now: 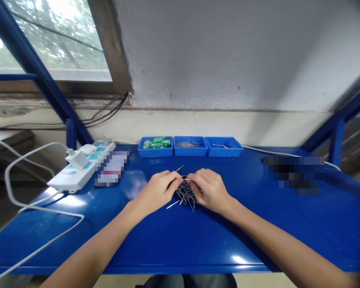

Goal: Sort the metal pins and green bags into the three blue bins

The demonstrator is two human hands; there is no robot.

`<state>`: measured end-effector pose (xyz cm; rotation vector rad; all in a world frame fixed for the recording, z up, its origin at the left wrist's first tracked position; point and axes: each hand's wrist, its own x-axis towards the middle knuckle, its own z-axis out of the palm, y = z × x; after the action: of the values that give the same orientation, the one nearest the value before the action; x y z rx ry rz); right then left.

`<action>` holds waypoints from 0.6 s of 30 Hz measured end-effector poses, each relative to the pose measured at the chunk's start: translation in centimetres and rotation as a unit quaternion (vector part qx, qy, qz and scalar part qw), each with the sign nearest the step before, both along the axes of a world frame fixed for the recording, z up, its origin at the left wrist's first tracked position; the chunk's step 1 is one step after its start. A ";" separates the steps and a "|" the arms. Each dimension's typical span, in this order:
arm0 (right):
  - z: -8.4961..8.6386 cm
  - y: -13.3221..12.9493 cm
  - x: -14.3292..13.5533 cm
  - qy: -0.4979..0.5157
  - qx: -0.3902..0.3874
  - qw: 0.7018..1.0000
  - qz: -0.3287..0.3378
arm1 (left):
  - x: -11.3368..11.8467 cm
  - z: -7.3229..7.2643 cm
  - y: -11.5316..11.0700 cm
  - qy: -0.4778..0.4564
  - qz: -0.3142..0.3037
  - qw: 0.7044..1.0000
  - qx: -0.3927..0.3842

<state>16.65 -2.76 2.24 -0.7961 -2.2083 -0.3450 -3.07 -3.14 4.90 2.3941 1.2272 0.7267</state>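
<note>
A pile of thin dark metal rods (186,195) lies on the blue table, between and below my hands. My left hand (160,189) is closed in a pinch over the pile's left side. Opposite it, my right hand (209,189) is also pinched, its fingertips close to those of the left. One thin silvery rod (186,179) spans the small gap between the two sets of fingertips. Its ends are hidden by the fingers. Another rod (180,168) pokes out above my left hand, and a loose one (172,204) sticks out at the pile's lower left.
Three blue bins stand along the back: one with green packets (157,143), one with brownish items (188,145), one with a few thin metal pieces (220,146). A power strip (81,170) and a blurred phone (112,169) lie left; a blurred dark object (294,172) lies right.
</note>
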 end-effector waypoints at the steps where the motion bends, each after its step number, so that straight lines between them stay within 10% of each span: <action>1: 0.3 0.2 0.4 0.011 0.020 1.000 0.003 | -0.4 0.3 0.0 0.031 -0.006 0.999 -0.018; 6: 2.2 3.8 5.7 0.122 0.093 0.973 -0.174 | -2.9 1.2 -0.4 0.202 -0.045 0.973 -0.106; 10: 0.9 6.5 9.2 0.061 -0.082 0.909 -0.405 | -2.7 0.2 -0.7 0.230 -0.069 0.965 -0.105; 18: -0.5 2.9 2.2 -0.033 -0.173 0.980 -0.095 | -2.1 -0.6 -0.2 0.229 -0.037 0.971 -0.062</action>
<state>18.89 0.10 1.70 -1.2029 -2.2918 -0.0775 -5.18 -3.36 4.30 2.5648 1.2914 0.0636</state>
